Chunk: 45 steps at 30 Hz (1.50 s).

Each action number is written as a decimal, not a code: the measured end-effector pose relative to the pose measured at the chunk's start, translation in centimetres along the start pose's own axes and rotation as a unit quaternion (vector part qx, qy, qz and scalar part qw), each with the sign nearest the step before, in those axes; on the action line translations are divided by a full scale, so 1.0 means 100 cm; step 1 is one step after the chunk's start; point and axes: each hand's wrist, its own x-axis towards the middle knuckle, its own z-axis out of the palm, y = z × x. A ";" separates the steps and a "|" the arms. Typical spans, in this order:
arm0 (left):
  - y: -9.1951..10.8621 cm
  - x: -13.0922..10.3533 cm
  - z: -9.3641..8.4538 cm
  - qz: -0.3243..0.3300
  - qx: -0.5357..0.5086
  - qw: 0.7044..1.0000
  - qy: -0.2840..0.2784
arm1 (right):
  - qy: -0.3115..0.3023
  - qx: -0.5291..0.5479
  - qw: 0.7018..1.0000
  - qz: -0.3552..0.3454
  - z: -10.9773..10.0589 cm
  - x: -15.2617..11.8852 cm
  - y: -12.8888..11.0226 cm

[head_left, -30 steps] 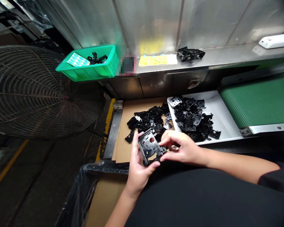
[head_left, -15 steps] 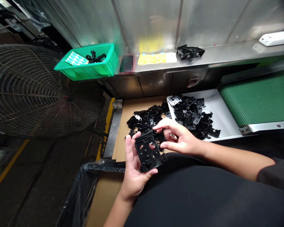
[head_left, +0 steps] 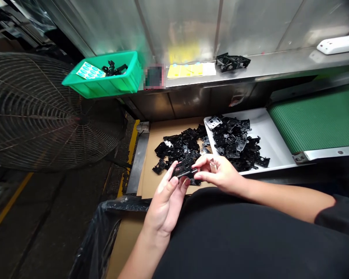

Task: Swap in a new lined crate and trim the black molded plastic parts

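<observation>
A black moulded plastic frame (head_left: 184, 169) is held over the near edge of the cardboard, seen tilted almost edge-on. My left hand (head_left: 164, 203) is closed around its left end, thumb on the near side and fingers behind and below. At the frame's right end, my right hand (head_left: 222, 176) pinches with thumb and forefinger. A small pale, flat piece (head_left: 213, 166) is tucked between the right hand's curled fingers; its kind is unclear. Just beyond the hands lies a heap of similar black plastic parts (head_left: 177, 149) on the cardboard sheet (head_left: 147, 176).
A white tray (head_left: 275, 151) with more black parts adjoins a green conveyor belt (head_left: 322, 120). On the metal shelf (head_left: 267, 69) are a green bin (head_left: 110, 85), yellow labels (head_left: 186, 71) and a black assembly (head_left: 232, 62). A large fan (head_left: 52, 116) stands left; a black-bag-lined box (head_left: 90, 232) is below.
The frame has turned from showing its broad face to nearly edge-on and risen slightly. My left hand has rolled over with it. My right fingers have closed onto its right end.
</observation>
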 end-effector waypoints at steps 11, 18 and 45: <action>-0.006 0.007 -0.001 -0.023 0.004 1.000 0.019 | 0.040 0.003 0.999 0.027 -0.002 0.001 -0.001; -0.014 0.008 -0.017 0.074 0.084 0.991 -0.070 | -0.018 -0.044 0.998 -0.034 -0.004 -0.004 -0.001; 0.023 -0.021 -0.031 0.474 0.447 0.755 -0.079 | -0.166 -0.173 0.941 -0.240 -0.009 -0.011 -0.036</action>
